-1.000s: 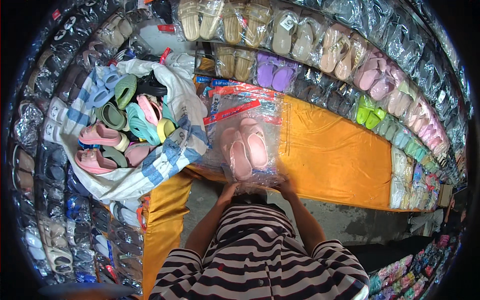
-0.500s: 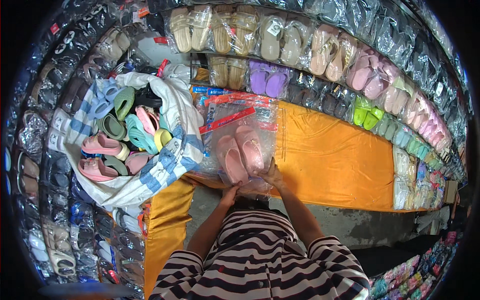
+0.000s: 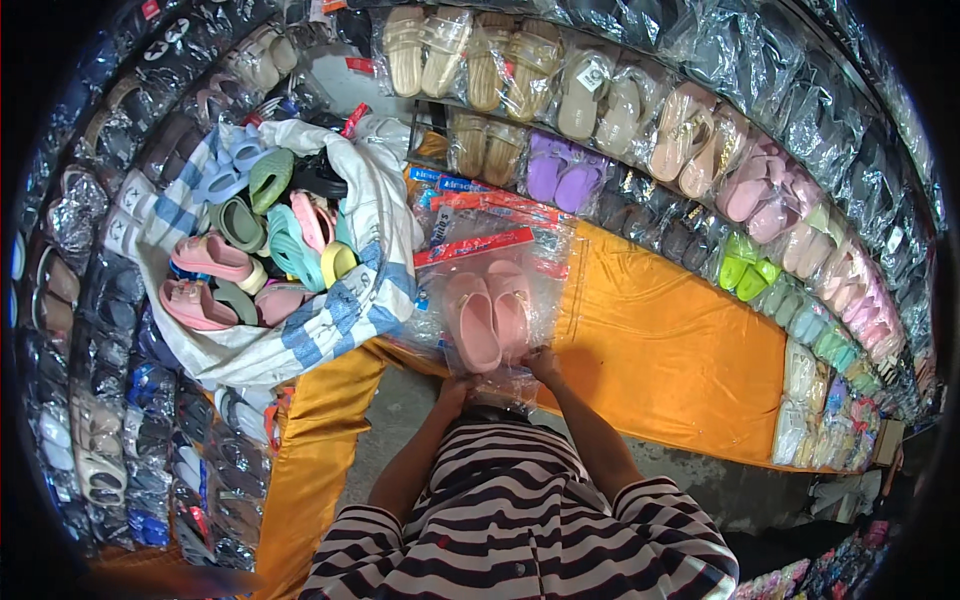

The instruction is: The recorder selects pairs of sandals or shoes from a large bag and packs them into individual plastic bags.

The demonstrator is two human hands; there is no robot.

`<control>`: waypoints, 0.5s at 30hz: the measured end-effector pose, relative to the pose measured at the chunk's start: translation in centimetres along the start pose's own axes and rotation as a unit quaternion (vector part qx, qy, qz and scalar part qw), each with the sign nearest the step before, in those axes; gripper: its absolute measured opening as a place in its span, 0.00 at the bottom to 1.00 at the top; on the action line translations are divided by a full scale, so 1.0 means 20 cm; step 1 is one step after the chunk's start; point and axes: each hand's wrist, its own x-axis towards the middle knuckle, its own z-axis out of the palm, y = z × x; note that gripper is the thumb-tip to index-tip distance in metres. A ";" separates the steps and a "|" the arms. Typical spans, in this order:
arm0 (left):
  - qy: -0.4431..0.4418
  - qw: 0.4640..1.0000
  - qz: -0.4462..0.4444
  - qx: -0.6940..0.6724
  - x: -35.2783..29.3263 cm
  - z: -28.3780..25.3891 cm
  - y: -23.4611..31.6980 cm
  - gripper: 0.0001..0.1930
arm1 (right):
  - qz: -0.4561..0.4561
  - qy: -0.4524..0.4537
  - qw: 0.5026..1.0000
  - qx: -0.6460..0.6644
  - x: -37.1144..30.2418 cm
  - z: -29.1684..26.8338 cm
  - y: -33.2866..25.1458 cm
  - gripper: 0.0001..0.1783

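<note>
A pair of pink slippers [image 3: 478, 325] lies inside a clear plastic bag [image 3: 549, 300] with a red header strip, toes toward the far side. At the bag's near edge, my left hand [image 3: 456, 390] is closed on the plastic, just below the left slipper's heel. My right hand [image 3: 543, 363] grips the same edge on the right, its fingers pinched together beside the right slipper's heel. More flat clear bags with red and blue headers [image 3: 500, 203] lie beneath and beyond this one.
A white and blue checked sack [image 3: 380, 240] full of loose coloured slippers [image 3: 285, 240] stands at the left. Orange cloth [image 3: 680, 340] covers the table to the right. Racks of wrapped footwear curve round, with purple slippers [image 3: 562, 180] and lime ones [image 3: 747, 268] at the far side.
My right hand has moved from the right slipper's heel to the bag's near edge. Both slippers sit straighter and closer together in the bag. The view has turned slightly.
</note>
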 end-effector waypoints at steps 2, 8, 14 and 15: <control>-0.047 0.936 0.287 0.200 -0.04 0.00 0.02 0.13 | -0.075 0.002 0.995 0.073 0.02 0.00 0.02 0.23; -0.044 0.981 0.076 0.175 -0.11 -0.05 0.22 0.18 | -0.085 -0.091 0.924 0.362 -0.10 -0.11 0.02 0.12; -0.116 0.989 0.069 -0.062 -0.04 -0.10 0.25 0.21 | 0.040 -0.303 0.750 0.587 -0.16 -0.21 -0.05 0.26; -0.107 0.991 0.051 -0.059 -0.03 -0.11 0.25 0.21 | 0.073 -0.346 0.720 0.597 -0.16 -0.21 -0.06 0.29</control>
